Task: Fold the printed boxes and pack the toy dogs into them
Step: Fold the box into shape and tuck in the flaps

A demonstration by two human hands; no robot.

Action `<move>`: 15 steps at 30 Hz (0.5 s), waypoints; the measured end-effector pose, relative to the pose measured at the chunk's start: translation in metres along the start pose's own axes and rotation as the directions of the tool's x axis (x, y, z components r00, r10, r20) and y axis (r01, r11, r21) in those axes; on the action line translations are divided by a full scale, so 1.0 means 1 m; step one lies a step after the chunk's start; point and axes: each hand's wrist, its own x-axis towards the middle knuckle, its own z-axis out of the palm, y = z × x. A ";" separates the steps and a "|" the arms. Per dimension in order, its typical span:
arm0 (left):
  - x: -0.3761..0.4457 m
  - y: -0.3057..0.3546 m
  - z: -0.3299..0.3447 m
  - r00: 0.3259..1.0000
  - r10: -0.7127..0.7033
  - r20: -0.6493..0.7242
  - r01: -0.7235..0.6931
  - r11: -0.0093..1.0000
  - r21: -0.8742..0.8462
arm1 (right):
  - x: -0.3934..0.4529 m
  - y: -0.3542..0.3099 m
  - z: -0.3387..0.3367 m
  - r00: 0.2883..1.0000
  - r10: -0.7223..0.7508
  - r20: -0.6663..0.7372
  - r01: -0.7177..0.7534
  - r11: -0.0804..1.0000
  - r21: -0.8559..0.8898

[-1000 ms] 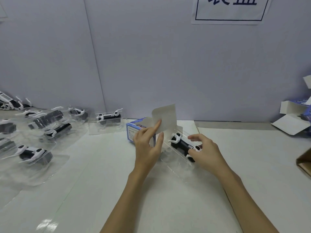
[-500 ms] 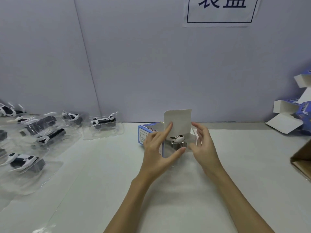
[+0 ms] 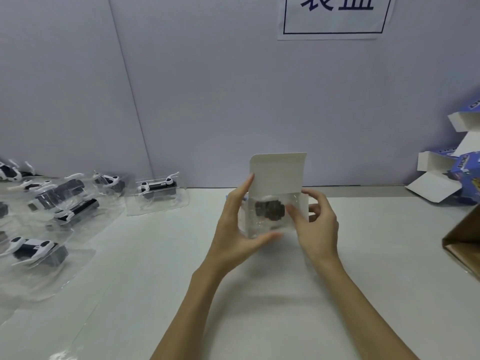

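Printed box [image 3: 278, 175] held upright, clear of the tabletop [image 3: 259, 294], mid-table toward the back edge, open end facing the person, top flap up. Left hand [image 3: 233, 229] grasps the box's left side, thumb under the mouth, fingers [image 3: 246, 185] along the left wall. Right hand [image 3: 317, 224] pinches the clear blister tray with the toy dog [image 3: 270, 210] and has it at the box mouth; how far in, cannot tell, blurred. Key relation: tray sits straight in front of the opening, its long axis apparently pointing away from the person, into the box, so the push likely goes forward from the right hand, the nearer one. More blister-packed dogs [image 3: 158, 189] along the left edge, folded boxes [image 3: 441, 178] at the back right corner, brown carton [image 3: 465, 242] at the right edge. Grey partition wall behind with a paper sign [image 3: 332, 16].
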 end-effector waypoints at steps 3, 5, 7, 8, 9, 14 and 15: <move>0.001 -0.001 -0.001 0.993 0.084 0.078 -0.091 0.991 0.094 | 0.002 -0.007 -0.004 0.993 -0.059 -0.102 0.067 0.995 0.075; 0.003 0.002 0.000 0.998 0.060 -0.022 -0.059 0.998 0.033 | 0.002 -0.011 -0.005 0.987 -0.094 -0.133 0.109 0.987 0.116; 0.005 0.003 0.001 0.992 -0.008 -0.129 -0.007 0.993 -0.115 | 0.001 -0.017 -0.006 0.989 -0.101 -0.111 0.120 0.977 0.178; 0.005 0.005 0.001 0.986 -0.050 -0.157 0.018 0.980 -0.197 | 0.000 -0.020 -0.006 0.991 -0.109 -0.079 0.123 0.973 0.197; 0.004 0.007 0.001 0.982 -0.087 -0.166 0.039 0.963 -0.268 | -0.002 -0.024 -0.005 0.992 -0.122 -0.039 0.127 0.971 0.202; 0.005 0.015 0.004 0.974 -0.163 -0.159 0.077 0.892 -0.445 | -0.017 -0.035 0.001 0.978 -0.183 0.104 0.160 0.968 0.194; 0.005 0.013 0.004 0.972 -0.176 -0.153 0.090 0.887 -0.452 | -0.018 -0.036 0.001 0.973 -0.197 0.120 0.172 0.967 0.189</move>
